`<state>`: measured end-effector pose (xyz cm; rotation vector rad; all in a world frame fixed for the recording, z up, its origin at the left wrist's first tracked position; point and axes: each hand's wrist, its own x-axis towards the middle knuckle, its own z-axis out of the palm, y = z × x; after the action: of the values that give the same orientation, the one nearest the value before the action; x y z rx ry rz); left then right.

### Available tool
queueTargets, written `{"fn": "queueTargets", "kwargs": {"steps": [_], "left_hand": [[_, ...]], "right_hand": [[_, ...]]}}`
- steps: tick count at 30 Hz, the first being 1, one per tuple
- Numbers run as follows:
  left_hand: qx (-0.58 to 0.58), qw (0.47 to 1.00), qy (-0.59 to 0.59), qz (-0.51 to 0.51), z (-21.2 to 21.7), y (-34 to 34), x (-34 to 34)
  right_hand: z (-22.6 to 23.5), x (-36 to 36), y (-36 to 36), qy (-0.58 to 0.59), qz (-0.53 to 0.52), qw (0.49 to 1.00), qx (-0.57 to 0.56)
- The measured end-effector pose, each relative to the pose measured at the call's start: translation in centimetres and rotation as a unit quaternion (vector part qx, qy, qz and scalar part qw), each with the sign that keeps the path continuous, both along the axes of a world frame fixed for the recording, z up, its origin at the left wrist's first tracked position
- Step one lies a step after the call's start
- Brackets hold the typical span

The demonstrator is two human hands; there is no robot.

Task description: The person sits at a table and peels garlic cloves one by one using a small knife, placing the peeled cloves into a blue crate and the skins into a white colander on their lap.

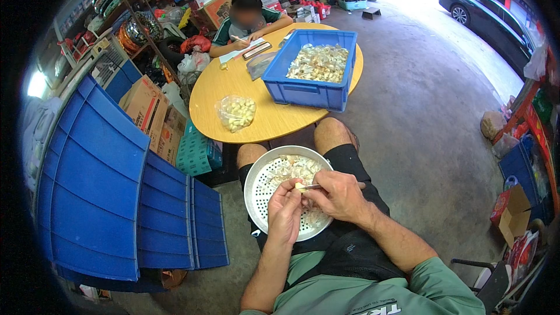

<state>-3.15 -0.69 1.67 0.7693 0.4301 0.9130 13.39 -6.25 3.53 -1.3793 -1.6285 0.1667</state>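
Observation:
Between the thumb and fingers of my left hand (283, 213) is a pale garlic clove (300, 187). My right hand (339, 196) is closed around a small knife (313, 186), its blade against the clove. Both hands meet over a round perforated metal pan (250, 198) resting on my lap. Papery garlic skins (296, 167) lie scattered in the pan. Beyond my knees, a clear plastic bag (236, 113) of peeled cloves sits on the yellow table. A blue crate (306, 94) there is full of unpeeled-looking garlic cloves (318, 64).
The round yellow table (204, 96) stands ahead. Across it a person (245, 20) leans over paper, holding a pen. Large blue bins (93, 175) and cardboard boxes (146, 105) stand at my left. An opened carton (513, 216) lies far right; a black car (487, 17) is parked outside.

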Motion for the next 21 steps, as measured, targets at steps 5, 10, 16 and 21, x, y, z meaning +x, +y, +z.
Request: {"fn": "queueTargets", "kwargs": {"steps": [5, 10, 16, 21], "left_hand": [[-0.004, 1.0, -0.011, -0.002, -0.24, -0.06, 0.0], [-0.02, 1.0, -0.023, 0.006, -0.36, -0.12, 0.33], [-0.049, 0.996, -0.066, 0.042, -0.73, 0.49, 0.58], [-0.029, 0.997, -0.055, 0.036, -0.21, 0.6, 0.26]], "right_hand": [[-0.03, 0.1, -0.05, 0.002, 0.01, 1.0, -0.001], [-0.4, 0.14, 0.07, 0.001, 0.01, 1.0, 0.015], [0.23, -0.05, -0.53, -0.009, 0.05, 0.998, -0.048], [-0.13, 0.16, -0.04, 0.006, 0.003, 1.0, -0.001]]}}
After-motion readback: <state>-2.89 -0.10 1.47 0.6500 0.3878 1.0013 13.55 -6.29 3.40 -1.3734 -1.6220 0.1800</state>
